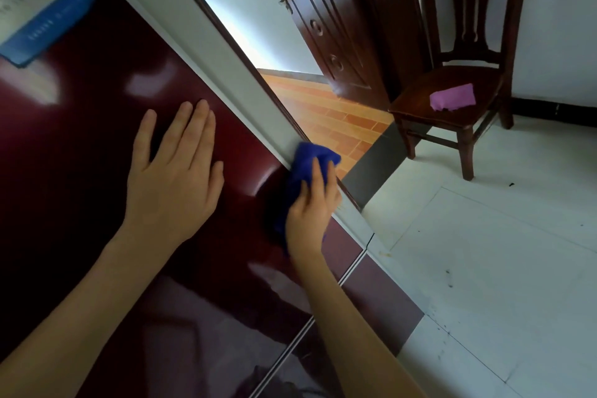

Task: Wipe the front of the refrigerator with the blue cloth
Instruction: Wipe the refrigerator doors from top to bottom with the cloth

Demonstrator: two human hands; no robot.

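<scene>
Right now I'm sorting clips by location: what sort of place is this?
Probably a room in a home: a glossy dark red refrigerator front, a dark wooden chair on pale floor tiles, and a carved dark wooden door.

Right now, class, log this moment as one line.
left hand: flat on fridge | right hand: holds blue cloth against fridge, right edge | pink cloth: on chair

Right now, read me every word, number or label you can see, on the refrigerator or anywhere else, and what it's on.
Blue-and-white sticker on the refrigerator front: rows of print on both the white part and the blue band, all too blurred to read.
Blue cloth, pink cloth, wooden chair, wooden door: no text visible.
</scene>
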